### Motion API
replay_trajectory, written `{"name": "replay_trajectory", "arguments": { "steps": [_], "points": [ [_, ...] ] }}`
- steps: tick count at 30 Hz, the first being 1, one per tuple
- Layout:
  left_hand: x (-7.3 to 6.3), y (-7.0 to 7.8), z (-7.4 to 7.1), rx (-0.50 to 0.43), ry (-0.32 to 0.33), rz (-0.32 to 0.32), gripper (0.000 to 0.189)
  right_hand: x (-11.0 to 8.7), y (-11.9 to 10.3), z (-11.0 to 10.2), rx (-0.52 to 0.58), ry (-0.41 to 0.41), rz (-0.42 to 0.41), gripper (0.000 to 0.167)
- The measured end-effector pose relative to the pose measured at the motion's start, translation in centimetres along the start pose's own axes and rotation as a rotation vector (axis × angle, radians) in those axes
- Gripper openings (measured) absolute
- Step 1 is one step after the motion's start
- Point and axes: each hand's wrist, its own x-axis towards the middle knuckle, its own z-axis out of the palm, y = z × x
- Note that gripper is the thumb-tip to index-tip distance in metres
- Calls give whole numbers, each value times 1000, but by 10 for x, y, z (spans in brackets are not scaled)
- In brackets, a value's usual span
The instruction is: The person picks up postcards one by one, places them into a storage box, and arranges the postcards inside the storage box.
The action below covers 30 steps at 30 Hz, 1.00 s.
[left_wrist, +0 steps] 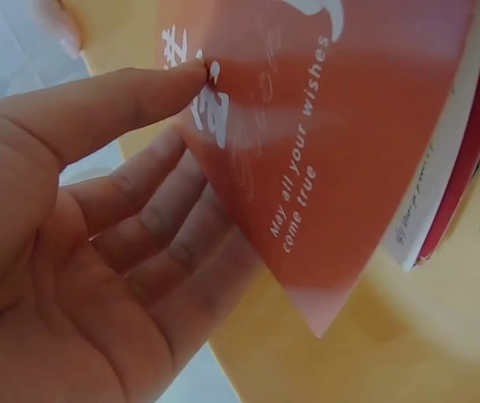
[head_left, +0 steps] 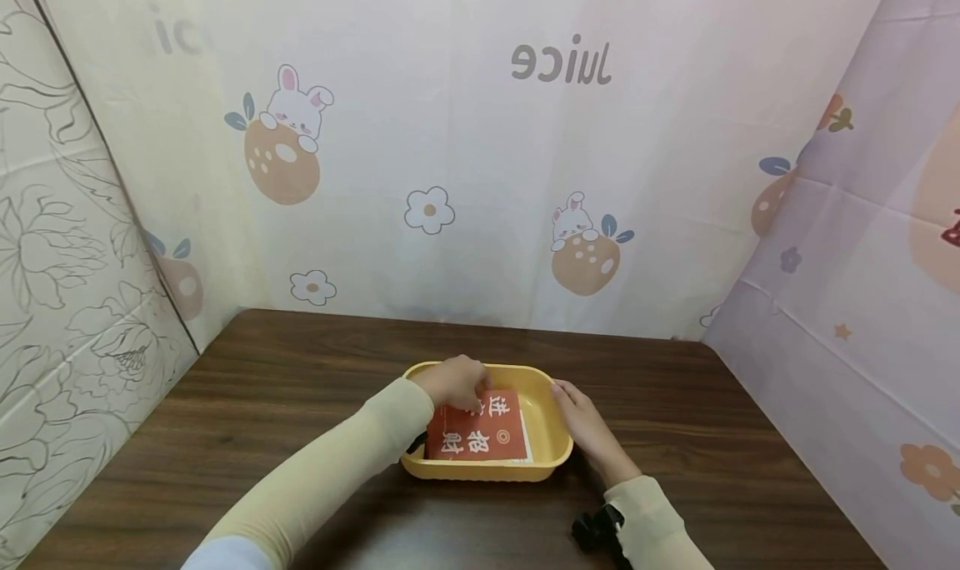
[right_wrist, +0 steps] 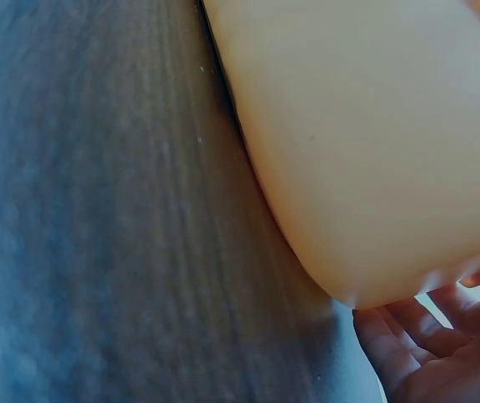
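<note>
A yellow plastic bin [head_left: 546, 416] with rounded corners stands on the table. Inside it lies a red card [head_left: 501, 437] with white Chinese characters; the left wrist view shows "May all your wishes come true" on its face. My left hand [head_left: 456, 381] reaches over the bin and pinches the card's edge, thumb [left_wrist: 139, 101] on the printed face and fingers behind. Under the card shows a white sheet [left_wrist: 416, 210] beside a red edge. My right hand [head_left: 587, 427] holds the bin's right end, its fingers [right_wrist: 433, 332] against the outer wall.
The bin sits on a dark wood-grain table [head_left: 300, 370]. A printed curtain [head_left: 480, 137] with rabbits and flowers hangs behind the table's back edge, with more patterned cloth at the left and right sides. A small black device [head_left: 600, 530] is strapped at the right wrist.
</note>
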Motion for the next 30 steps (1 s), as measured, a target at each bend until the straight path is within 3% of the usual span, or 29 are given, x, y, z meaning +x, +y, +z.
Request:
{"name": "replay_trajectory", "arguments": {
  "steps": [4,13,24,30],
  "points": [
    [-1,2,6,24,2,-25,25,-1,1,0,-4,1,5,49],
    [-7,7,11,74,1,1,20,-1,2,0,2,-6,20,49],
    [-6,8,14,93,6,-17,17,-2,1,-1,-10,-8,15,50],
    [-7,8,12,59,15,-16,21,-2,1,-1,-1,-7,12,49]
  ]
}}
